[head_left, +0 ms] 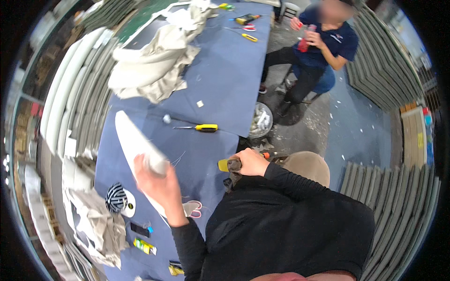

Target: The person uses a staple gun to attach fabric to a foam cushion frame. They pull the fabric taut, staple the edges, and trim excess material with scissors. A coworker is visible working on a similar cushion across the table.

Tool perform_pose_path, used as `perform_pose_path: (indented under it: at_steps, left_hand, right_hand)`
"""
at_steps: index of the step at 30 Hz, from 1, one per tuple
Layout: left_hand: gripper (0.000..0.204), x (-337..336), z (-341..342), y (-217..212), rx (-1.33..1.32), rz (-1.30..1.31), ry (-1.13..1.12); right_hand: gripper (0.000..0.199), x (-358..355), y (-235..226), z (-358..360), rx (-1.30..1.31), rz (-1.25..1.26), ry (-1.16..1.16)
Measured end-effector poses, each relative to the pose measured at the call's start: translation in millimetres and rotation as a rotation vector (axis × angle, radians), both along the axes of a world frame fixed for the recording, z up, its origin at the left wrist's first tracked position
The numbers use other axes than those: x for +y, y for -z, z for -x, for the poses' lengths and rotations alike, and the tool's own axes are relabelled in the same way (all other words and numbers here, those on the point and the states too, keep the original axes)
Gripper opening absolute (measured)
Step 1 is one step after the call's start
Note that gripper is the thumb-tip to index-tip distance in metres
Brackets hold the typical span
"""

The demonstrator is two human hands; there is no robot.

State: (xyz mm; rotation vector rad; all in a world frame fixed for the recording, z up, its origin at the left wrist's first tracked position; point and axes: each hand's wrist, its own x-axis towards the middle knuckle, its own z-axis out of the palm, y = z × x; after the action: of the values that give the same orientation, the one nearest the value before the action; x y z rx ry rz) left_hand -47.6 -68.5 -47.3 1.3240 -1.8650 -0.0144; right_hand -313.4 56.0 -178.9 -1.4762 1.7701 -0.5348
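Observation:
My left hand (158, 183), blurred by motion, is closed around a long white padded piece (130, 133) that lies slantwise over the blue-covered table (206, 86). A white blurred part shows between its fingers. Close to my body at the table's edge, my right hand (252, 162) grips a yellow-and-dark handheld tool (224, 165); its exact kind is hard to make out. Beside my left wrist lie scissors (193, 209) with red-edged handles. Farther up the table is a yellow-handled screwdriver (205, 127).
Crumpled beige fabric (150, 63) covers the far left. A cap (119, 199), a phone (140, 229) and a yellow packet (144, 246) lie near left. A bin (260, 121) stands right of the table. A seated person (323, 51) holds a red bottle. Grey panels (384, 220) stand stacked at right.

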Motion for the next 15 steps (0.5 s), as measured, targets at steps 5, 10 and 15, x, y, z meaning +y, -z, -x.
perform_pose_path:
  at_steps: [5, 10, 15]
  left_hand:
    - [0.076, -25.2, 100.7, 116.7, -0.528, -0.352, 0.313]
    - [0.060, -29.7, 89.9, 203.0, -0.518, -0.943, 0.659]
    - [0.071, 20.3, 99.9, 80.7, -0.055, -1.130, 0.952]
  right_hand:
    - [0.045, 46.6, -3.4, 31.1, -0.249, 0.245, 0.260]
    - [0.048, 75.1, -27.7, 36.2, -0.487, 0.325, 0.751]
    - [0.036, 74.7, -10.1, 49.6, -1.156, 0.279, 0.822]
